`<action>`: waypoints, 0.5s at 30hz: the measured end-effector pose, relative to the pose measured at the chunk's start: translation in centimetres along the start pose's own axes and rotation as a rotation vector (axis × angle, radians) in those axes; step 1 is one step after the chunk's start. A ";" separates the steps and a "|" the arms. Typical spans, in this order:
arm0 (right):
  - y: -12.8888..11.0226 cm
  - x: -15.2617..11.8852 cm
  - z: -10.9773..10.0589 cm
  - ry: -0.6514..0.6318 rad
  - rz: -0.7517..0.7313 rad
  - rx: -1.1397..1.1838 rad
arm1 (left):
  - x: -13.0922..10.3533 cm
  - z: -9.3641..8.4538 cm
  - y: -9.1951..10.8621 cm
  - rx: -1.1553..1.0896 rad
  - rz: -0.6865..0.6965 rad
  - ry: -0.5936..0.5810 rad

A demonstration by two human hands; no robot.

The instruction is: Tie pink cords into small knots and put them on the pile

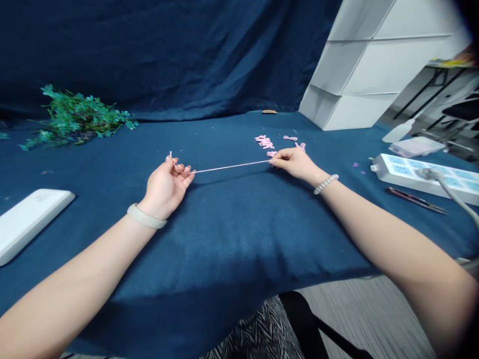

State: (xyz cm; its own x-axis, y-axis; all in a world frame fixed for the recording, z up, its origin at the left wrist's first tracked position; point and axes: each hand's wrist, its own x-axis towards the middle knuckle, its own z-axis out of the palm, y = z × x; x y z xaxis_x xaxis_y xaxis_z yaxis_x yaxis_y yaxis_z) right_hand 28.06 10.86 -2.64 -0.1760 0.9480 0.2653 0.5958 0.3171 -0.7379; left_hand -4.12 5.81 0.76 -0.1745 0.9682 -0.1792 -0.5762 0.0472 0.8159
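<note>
A thin pink cord (232,166) runs taut between my two hands, just above the blue cloth. My left hand (168,184), palm turned up, pinches one end between thumb and finger, and a short tail sticks up above the thumb. The cord passes across the other fingers of that hand. My right hand (294,163) pinches the cord's other end with thumb and forefinger. Right behind it lie small looped bundles of pink cord (265,142), with another bundle (290,138) a little farther right.
Green artificial foliage (86,117) lies at the back left, a white flat device (32,222) at the left edge. On the right are a white power strip (407,172), thread snips (417,201) and a clear plastic case (417,146). White boxes (359,112) stand behind.
</note>
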 end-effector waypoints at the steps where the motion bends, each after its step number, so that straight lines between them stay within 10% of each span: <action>1: -0.1 0.0 0.0 0.028 0.038 0.021 | 0.2 -0.1 0.0 0.002 -0.008 0.017; 15: 0.9 0.4 0.1 0.244 0.078 -0.089 | 0.8 -0.4 -0.1 0.185 -0.055 0.075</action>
State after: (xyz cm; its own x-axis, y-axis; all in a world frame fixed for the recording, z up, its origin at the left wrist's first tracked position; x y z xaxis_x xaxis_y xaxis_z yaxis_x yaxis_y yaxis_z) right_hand 28.47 11.48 -3.24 0.0608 0.9310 0.3600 0.6685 0.2298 -0.7073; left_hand -4.48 6.51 0.28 -0.2095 0.9422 -0.2613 -0.4317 0.1507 0.8893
